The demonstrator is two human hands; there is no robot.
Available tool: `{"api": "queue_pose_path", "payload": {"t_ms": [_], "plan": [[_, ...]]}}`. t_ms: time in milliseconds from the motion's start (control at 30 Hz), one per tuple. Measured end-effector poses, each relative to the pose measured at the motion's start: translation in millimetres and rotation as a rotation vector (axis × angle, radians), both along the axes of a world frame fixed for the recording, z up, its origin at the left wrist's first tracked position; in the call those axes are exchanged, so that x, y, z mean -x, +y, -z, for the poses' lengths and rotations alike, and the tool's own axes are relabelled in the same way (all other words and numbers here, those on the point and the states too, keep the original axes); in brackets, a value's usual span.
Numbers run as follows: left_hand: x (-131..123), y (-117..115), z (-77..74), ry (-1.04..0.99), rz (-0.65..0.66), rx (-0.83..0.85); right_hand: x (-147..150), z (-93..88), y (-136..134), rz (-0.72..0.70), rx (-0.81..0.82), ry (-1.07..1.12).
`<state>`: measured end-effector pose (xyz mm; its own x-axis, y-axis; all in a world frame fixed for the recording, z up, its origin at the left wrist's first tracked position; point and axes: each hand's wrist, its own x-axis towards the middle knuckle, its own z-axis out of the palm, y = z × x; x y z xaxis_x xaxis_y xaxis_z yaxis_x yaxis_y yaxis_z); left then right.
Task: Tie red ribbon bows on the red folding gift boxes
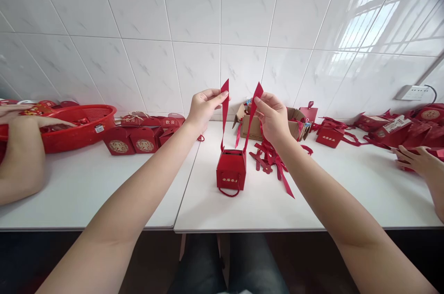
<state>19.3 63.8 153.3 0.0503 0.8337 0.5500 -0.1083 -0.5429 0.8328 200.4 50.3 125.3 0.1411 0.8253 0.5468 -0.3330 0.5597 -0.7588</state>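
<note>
A small red gift box (231,171) with gold lettering and a cord handle on its front stands on the white table before me. Two ends of red ribbon (225,116) rise from its top sides. My left hand (207,105) pinches the left end near its pointed tip. The right end is pinched in my right hand (272,111), also close to its tip. Both hands are raised above the box, level with each other, and the ribbon looks taut. The box's underside is hidden.
Loose red ribbons and tags (267,157) lie right of the box, before a cardboard carton (255,130). Red boxes (145,140) and a red plastic basket (81,123) stand left. A finished-looking red box (329,134) sits right. Other people's hands (414,159) work at both sides.
</note>
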Motion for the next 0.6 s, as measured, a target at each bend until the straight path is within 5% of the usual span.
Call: {"api": "queue_pose_path", "payload": {"t_ms": [600], "plan": [[-6.3, -4.4, -2.4, 0.028, -0.006, -0.028, 8.1, -13.8, -5.1, 0.059, -0.017, -0.070]]}}
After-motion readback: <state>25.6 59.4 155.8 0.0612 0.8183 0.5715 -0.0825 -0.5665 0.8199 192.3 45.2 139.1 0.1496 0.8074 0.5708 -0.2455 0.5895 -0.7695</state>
